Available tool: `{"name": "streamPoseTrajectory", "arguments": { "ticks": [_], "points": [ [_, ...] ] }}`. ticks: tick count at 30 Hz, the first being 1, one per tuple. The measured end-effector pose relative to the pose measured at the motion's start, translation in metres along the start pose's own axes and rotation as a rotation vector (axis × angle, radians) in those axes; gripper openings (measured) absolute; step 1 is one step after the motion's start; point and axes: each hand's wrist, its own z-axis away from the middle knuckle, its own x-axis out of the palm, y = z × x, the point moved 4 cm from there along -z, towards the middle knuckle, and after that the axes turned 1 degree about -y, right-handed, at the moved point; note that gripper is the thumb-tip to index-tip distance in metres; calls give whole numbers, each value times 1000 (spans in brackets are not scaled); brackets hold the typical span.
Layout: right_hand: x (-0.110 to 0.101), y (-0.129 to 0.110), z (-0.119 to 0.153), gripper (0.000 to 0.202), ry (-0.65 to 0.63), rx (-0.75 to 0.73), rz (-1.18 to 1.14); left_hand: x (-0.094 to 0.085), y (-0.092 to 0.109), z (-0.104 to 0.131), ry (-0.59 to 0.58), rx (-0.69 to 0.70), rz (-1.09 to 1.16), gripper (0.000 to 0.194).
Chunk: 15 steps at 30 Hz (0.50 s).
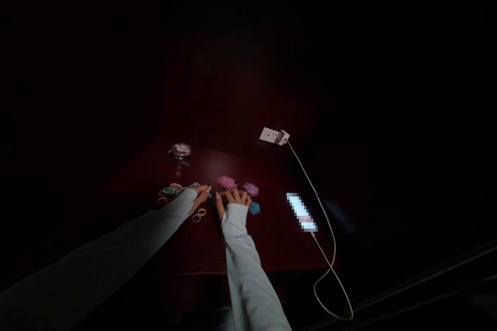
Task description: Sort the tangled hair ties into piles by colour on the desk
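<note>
My left hand (pixel 200 197) rests low over the table beside several coloured hair ties (pixel 168 191), its fingers stretched to the right. A small light-blue item (pixel 210 195) shows by its fingertips; whether they touch it I cannot tell. My right hand (pixel 234 198) has its thumb apart from bent, spread fingers, and a ring is on one finger. Just beyond those fingers lies a pile of pink small bands (pixel 227 181). Beside them are a purple pile (pixel 251 189) and a blue pile (pixel 254 208). A yellow hair tie (pixel 202 212) and a lilac hair tie (pixel 196 218) lie between my arms.
A clear round jar with a patterned lid (pixel 181 150) stands at the back left of the dark red table (pixel 194 253). On the right, a lit phone (pixel 302 212) is joined by a white cable (pixel 334 238) to a charger (pixel 283 137) in a socket plate (pixel 268 135). Surroundings are very dark.
</note>
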Motion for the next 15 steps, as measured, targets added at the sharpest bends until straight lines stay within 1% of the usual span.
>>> {"name": "streamPoseTrajectory", "arguments": {
  "ticks": [3, 5, 8, 12, 15],
  "points": [
    [13, -20, -3, 18, -25, -53, 15, -2, 1, 1, -56, -15, -8, 41],
    [17, -25, -4, 17, -34, -72, 23, -2, 2, 3, -102, -2, 2, 38],
    [21, -26, -4, 15, -47, -98, 29, -2, 3, 5, -161, 19, 39, 34],
    [21, -22, -3, 18, -48, -60, 30, -2, 8, 5, -142, 2, 34, 32],
    [21, -20, -1, 20, -42, -38, 38, -3, 16, 5, -132, 6, -2, 30]
  ]
}}
